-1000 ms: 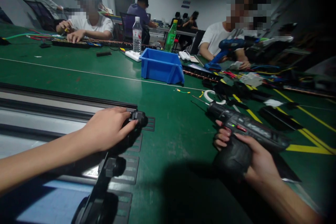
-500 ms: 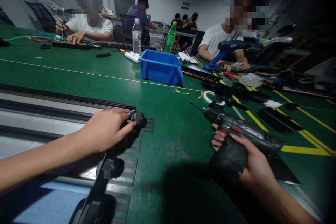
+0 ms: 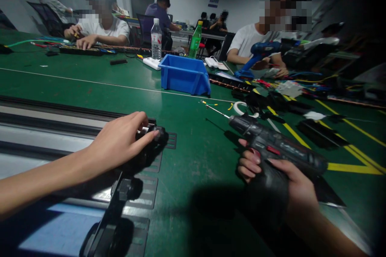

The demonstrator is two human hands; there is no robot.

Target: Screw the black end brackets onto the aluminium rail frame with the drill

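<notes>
My right hand [image 3: 298, 192] is wrapped round the grip of a black cordless drill [image 3: 280, 148], a finger on its red trigger. A long thin bit points left from the chuck, above the green table. My left hand [image 3: 120, 134] rests on the end of a long panel-like assembly [image 3: 39, 140] with black and silver rails. Its thumb and fingers are closed about a black fitting [image 3: 159, 132] at the end corner. A small whitish spot shows between them; their exact contact is partly hidden. Further black fittings [image 3: 128, 188] and slotted tabs [image 3: 143, 192] line this end.
Beyond the hands stands a blue bin [image 3: 183, 76], with a clear bottle [image 3: 156, 40] and a green bottle [image 3: 195, 40] behind. A white ring [image 3: 239, 107], wires and black pieces lie at the right, near a blue drill [image 3: 262, 54]. Co-workers sit across the table [image 3: 75, 72].
The drill has risen slightly and its bit now reaches further left and up. My left hand's index finger has lifted and bent a little; the hand stays at the same corner.
</notes>
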